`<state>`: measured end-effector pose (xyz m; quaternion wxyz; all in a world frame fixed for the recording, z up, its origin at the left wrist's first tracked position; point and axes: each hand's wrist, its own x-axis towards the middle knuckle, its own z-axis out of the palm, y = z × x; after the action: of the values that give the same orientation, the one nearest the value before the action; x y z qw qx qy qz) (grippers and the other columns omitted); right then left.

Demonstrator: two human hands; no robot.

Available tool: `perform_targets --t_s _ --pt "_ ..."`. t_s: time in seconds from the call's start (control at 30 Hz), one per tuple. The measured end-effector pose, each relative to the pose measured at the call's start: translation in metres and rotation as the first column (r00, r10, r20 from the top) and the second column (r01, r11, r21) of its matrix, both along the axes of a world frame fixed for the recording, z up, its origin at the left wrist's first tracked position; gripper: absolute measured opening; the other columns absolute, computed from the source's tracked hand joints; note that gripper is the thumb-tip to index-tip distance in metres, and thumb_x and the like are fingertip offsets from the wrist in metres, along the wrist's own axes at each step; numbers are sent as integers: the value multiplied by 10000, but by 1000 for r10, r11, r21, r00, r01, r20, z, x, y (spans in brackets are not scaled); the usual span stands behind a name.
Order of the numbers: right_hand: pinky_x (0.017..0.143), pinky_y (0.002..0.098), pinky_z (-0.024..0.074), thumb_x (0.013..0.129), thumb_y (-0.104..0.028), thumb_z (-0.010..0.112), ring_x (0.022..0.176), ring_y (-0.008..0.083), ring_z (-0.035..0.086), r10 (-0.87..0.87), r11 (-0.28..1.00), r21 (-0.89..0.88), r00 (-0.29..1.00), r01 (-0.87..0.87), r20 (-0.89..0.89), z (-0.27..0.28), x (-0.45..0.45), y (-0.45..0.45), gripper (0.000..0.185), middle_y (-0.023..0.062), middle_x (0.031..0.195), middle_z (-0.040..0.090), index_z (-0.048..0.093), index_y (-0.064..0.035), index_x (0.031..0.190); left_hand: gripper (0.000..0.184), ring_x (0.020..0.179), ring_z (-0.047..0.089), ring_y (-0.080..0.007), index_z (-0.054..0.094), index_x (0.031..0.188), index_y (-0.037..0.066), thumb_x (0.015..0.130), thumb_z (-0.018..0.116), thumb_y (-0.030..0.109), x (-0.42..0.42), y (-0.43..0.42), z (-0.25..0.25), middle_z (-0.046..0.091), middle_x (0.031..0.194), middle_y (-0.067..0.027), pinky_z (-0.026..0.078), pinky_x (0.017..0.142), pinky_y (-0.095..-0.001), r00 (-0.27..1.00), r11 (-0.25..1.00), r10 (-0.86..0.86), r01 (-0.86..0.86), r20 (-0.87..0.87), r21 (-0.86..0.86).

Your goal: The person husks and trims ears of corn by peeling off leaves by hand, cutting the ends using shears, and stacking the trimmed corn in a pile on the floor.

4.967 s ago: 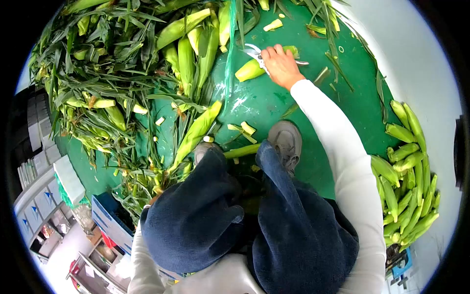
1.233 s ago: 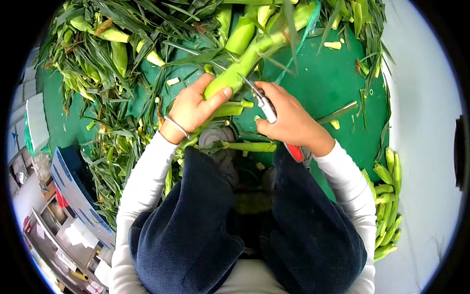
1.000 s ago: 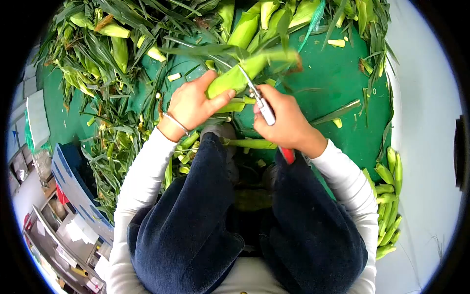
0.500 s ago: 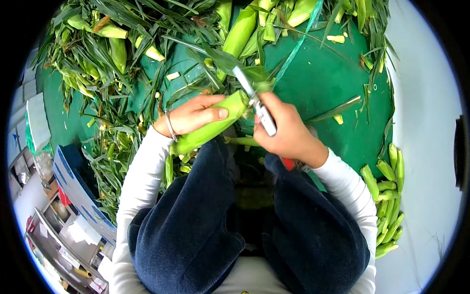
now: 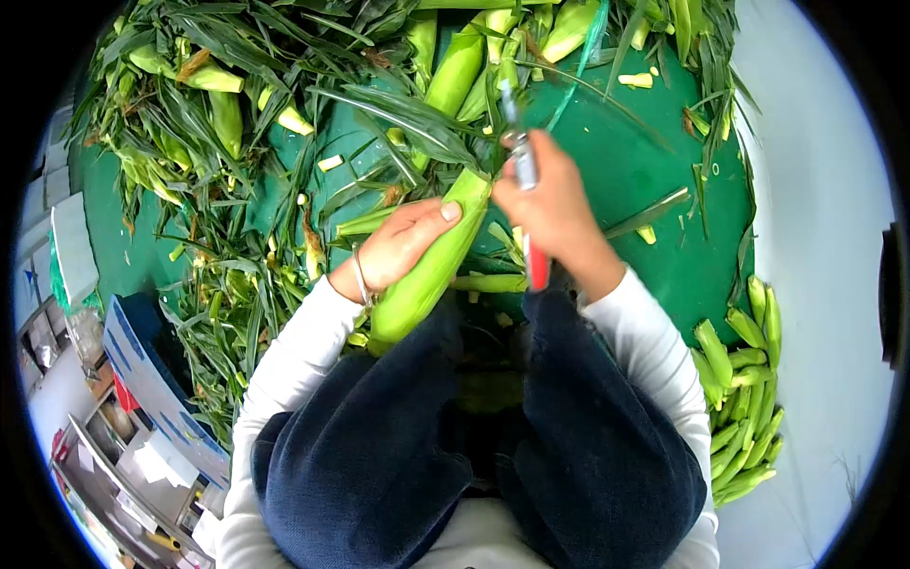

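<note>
Left hand (image 5: pixel 403 247): Just off center toward 10 o'clock, the fingers wrap an ear of corn (image 5: pixel 434 264), thumb pressed on the husk near its upper end; a bangle (image 5: pixel 359 275) circles the wrist.

Ear in hand: Green-husked and slanted, it lies almost at center, one end aimed toward 1 o'clock, the other toward 7, beside the left knee of the dark blue trousers (image 5: pixel 602 408).

Right hand (image 5: pixel 557 199): Toward 1 o'clock, slightly blurred, it is closed around pruning shears (image 5: pixel 524 166), just beside the ear's upper end; whether skin and husk touch cannot be told.

Shears: The blurred blades point to 12 o'clock, their spread impossible to tell; a red handle extends toward 6.

Leafy heap (image 5: pixel 213 38): Dark leaves and unshucked ears fill the stretch from 10 to 12 o'clock.

Stacked ears (image 5: pixel 749 408): Green corn lies piled at 4 o'clock, beside a pale wall (image 5: pixel 825 284).

Green floor (image 5: pixel 616 166): Pale cut pieces (image 5: pixel 636 81) lie scattered toward 1 o'clock.
</note>
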<state>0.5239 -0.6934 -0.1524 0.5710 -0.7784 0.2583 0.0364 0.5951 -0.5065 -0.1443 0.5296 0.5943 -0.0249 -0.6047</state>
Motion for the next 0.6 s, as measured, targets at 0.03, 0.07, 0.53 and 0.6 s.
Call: perform_targets --t_s 0.03,0.07,0.53,0.6 --pt "564 261 472 752 -56 584 615 103 538 -42 988 152 999 38 19 -3 -2 -10 349 30 783 558 503 -1 1087 417 677 546 -100 612 1035 15 960 468 398 -6 -1 -6 597 814 -41 452 609 -225 966 998 56 -49 252 -36" --pt "613 255 483 777 -69 618 667 103 550 8 956 293 999 6 -48 -3 -3 -18 374 37 868 566 477 17 1112 407 678 536 -97 607 1012 18 962 466 397 -3 0 -10 594 810 -37 445 613 -224 940 987 155 -159 305 -14" --pt "788 320 464 668 -186 804 875 178 547 112 991 -100 965 -91 235 -20 -46 11 701 114 1031 524 392 3 1203 582 600 585 -138 619 677 19 930 451 515 43 8 15 642 659 -72 449 556 -246 914 980 153 -188 377 60" --pt "778 323 470 663 -187 806 869 191 555 172 965 -241 943 -104 285 -24 -50 11 709 126 1038 522 392 3 1206 571 560 583 -128 564 660 53 947 396 518 37 -1 38 635 642 -88 421 513 -221 945 995 35 -63 326 76"
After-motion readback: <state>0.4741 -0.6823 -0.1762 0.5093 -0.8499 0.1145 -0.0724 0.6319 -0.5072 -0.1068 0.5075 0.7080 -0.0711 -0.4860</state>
